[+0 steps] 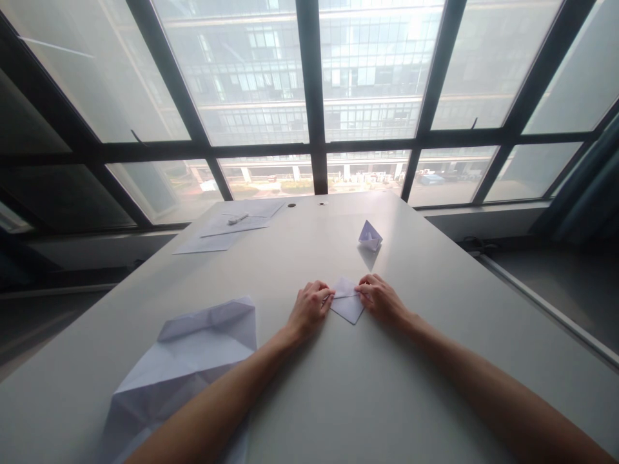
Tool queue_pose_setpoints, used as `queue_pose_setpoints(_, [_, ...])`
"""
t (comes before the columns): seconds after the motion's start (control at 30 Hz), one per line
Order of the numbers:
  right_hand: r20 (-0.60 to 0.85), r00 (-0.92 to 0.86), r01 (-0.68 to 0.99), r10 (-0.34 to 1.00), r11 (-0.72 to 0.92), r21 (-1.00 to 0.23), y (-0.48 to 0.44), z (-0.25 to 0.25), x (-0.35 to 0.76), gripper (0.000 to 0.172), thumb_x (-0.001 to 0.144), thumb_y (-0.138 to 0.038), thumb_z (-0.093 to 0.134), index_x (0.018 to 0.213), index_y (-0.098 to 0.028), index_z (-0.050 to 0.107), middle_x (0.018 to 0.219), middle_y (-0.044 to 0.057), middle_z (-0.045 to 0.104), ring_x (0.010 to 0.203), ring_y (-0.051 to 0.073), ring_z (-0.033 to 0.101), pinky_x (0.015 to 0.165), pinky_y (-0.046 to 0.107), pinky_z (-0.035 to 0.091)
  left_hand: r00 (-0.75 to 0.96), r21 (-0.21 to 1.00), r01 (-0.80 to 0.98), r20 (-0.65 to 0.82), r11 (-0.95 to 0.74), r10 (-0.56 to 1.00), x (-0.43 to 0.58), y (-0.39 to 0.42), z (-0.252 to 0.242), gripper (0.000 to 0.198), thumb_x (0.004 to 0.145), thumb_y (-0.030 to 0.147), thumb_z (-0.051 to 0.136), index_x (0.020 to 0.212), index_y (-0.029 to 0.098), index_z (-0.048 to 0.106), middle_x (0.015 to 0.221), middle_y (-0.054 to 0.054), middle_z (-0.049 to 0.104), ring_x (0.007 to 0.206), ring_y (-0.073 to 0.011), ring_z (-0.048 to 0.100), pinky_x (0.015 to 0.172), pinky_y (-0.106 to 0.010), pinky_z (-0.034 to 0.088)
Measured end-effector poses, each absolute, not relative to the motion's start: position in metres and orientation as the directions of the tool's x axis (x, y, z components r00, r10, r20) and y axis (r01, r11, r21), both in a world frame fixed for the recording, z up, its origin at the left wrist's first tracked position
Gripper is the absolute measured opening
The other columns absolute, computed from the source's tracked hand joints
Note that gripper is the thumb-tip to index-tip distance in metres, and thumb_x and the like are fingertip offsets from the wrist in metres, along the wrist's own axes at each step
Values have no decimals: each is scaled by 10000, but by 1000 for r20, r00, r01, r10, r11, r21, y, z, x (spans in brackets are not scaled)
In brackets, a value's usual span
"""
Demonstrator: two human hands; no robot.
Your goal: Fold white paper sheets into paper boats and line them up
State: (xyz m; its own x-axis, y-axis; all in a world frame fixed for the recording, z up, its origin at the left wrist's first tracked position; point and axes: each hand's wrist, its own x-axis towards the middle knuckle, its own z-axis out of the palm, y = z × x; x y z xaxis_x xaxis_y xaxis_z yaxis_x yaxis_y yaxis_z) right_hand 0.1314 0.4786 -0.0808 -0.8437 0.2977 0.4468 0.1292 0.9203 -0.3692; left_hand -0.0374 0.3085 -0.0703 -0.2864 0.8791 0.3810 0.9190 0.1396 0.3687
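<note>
The grip of the left hand (308, 309) pinches the left corner of a small folded paper (349, 310) between thumb and fingers; the right hand (384, 301) pinches the opposite corner in the same way. The folded paper is white and kite-shaped, one point toward the wearer, with a fold line running across it between the two hands. It lies on a white bench (338, 393), near the middle of the view. The fingers cover both of its side corners, so the exact layers being held cannot be made out.

To the left, a large creased sheet (203, 351) lies partly raised along its folds. The left forearm covers some of it, and the bottom edge of the view cuts it off. Both forearms also run out of view at the bottom.

Just beyond the right hand stands a folded paper boat (370, 237) with a pointed peak; glare softens its inner folds. Farther off on the left, flat paper sheets (207, 242) overlap, and a small white object (238, 219) rests on them, too small to identify. Tall, dark-framed windows (261, 77) rise behind the bench, and bright light washes out the building outside. A dark curtain (583, 183) is cut off at the right edge.
</note>
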Motion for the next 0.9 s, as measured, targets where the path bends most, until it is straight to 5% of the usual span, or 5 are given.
queue_pose_setpoints(0.27, [435,-845,122,312,903,-412,478,-81,131,118,885,-218,673,767,-210,675,852,40,643,848,195,587,727,294,463,-275,407,907,379,107,883,-39,307,-67,121,910,225,625,909,260,741,1013,-23,669,963,-212,580,884,-348,422])
queue_pose_setpoints(0.57, [430,-834,158,345,896,-414,477,-82,132,70,885,-222,673,953,-221,687,921,43,648,909,204,593,781,305,467,-332,344,917,383,201,862,-41,308,-74,244,891,274,661,1132,249,687,1190,-70,612,1092,-277,531,919,-419,436])
queue_pose_setpoints(0.9, [385,-843,216,376,892,-398,478,-83,131,157,891,-276,679,1035,-216,674,968,53,634,954,215,580,803,309,473,-330,396,902,375,172,867,-45,309,-78,186,886,252,667,1068,265,702,1191,-46,621,1125,-270,537,943,-435,421])
